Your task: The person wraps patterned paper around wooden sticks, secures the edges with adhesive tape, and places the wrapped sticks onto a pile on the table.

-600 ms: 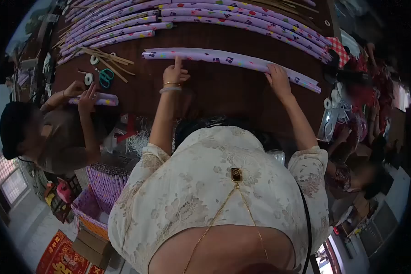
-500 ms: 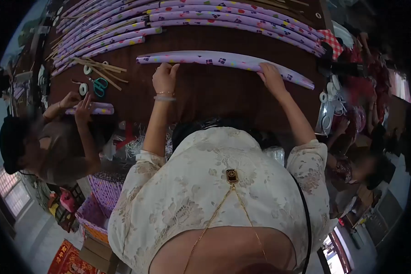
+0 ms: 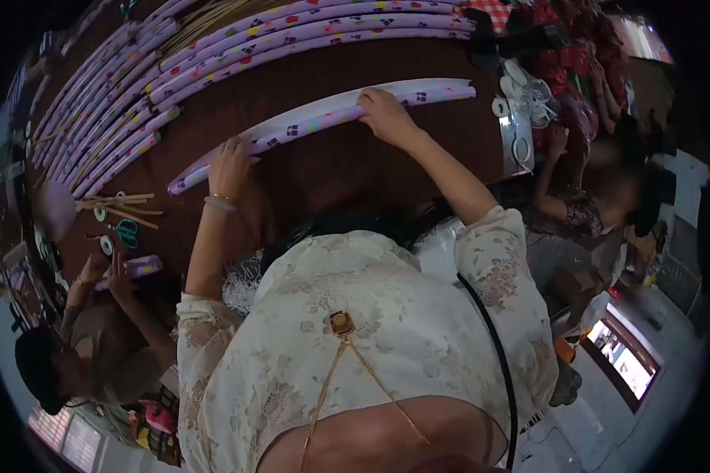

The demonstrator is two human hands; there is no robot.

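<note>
A long strip of purple patterned paper [image 3: 321, 123], partly rolled and showing a white band along its far side, lies on the brown table [image 3: 307, 181]. My left hand [image 3: 232, 168] is closed on the near edge of the paper, left of its middle. Toward the right part of the same paper, my right hand [image 3: 386, 114] grips it with fingers over the top and thumb at the near side. The undersides of my fingers are hidden.
Finished-looking purple tubes [image 3: 292, 39] lie across the back. At left are thin brown sticks [image 3: 130, 210], teal scissors [image 3: 126, 232] and a co-worker's hands [image 3: 114, 276] at a short purple roll [image 3: 140, 267]. White tape rolls [image 3: 500, 107] sit at the right edge.
The view has turned, so the paper now slants down to the left. My left hand has gone from pointing fingers to a closed grip on it. More of the paper's white side shows.
</note>
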